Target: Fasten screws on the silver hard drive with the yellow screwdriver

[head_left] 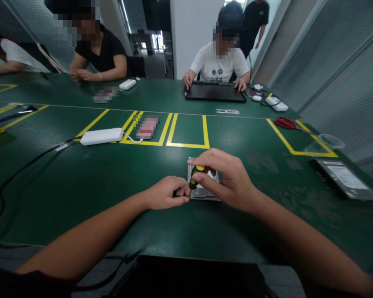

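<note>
A silver hard drive (209, 193) lies flat on the green table (112, 182) in front of me. My right hand (226, 176) is closed around a small screwdriver with a black and yellow handle (195, 176), held upright over the drive's left edge. My left hand (166, 193) is curled shut beside the drive's left side, its fingertips touching the edge near the screwdriver tip. What the left fingers pinch, if anything, is hidden.
Yellow tape boxes (188, 132) mark the table beyond the drive. A white power strip (101, 136) with a black cable lies to the left. Red scissors (285, 122), a clear cup (331, 141) and a flat device (348, 179) sit at right. Two seated people work at the far side.
</note>
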The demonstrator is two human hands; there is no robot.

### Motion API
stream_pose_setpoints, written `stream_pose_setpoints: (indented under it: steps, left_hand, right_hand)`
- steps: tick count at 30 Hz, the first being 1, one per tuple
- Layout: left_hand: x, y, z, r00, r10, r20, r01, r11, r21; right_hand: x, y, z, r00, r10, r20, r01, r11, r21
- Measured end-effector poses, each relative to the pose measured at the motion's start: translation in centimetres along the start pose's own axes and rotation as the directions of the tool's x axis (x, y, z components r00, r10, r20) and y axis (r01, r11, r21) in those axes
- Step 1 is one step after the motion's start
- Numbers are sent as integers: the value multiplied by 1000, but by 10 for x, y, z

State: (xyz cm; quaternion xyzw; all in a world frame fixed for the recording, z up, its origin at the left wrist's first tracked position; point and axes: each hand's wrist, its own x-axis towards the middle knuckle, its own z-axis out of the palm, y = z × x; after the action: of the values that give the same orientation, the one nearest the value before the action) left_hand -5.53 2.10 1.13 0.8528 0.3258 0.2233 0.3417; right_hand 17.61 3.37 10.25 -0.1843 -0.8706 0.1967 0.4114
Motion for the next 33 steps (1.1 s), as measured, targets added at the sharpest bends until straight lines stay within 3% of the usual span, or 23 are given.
stream_pose_setpoints:
  steps: [14, 20, 27, 33]
  left_hand:
    - [1, 0, -2, 999, -28, 31, 30, 998, -61]
    - [1, 1, -4, 998, -44, 43, 48, 995, -90]
    - [1, 0, -5, 996, -69, 59, 75, 991, -108]
    - [1, -1, -4, 998, -57, 42, 60, 994, -96]
  right_hand:
    - [1, -1, 4, 996, -39, -81, 40, 999, 13]
    - [-3, -5, 4, 998, 25, -50, -24, 999, 25]
    - [-1, -2, 10, 988, -56, -143, 65, 996, 57]
    - [-4, -7, 9, 996, 19, -93, -13, 998, 67]
